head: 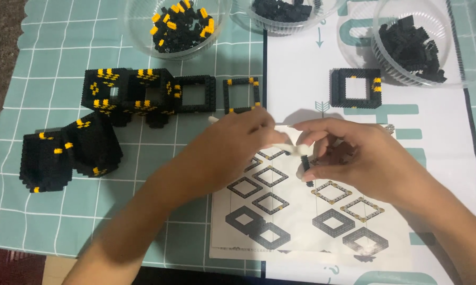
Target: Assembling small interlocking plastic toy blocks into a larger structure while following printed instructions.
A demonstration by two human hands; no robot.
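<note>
My left hand grips a thin white tool that sticks out towards my right hand. My right hand pinches a small black brick strip between thumb and fingers, just under the tool's tip. Both hands hover over a printed instruction sheet with drawings of square frames. A black square frame with yellow bits lies beyond my right hand. Two more flat frames lie beyond my left hand.
Black and yellow brick cubes and larger black blocks stand at the left on a teal checked cloth. Three clear bowls of small bricks line the far edge.
</note>
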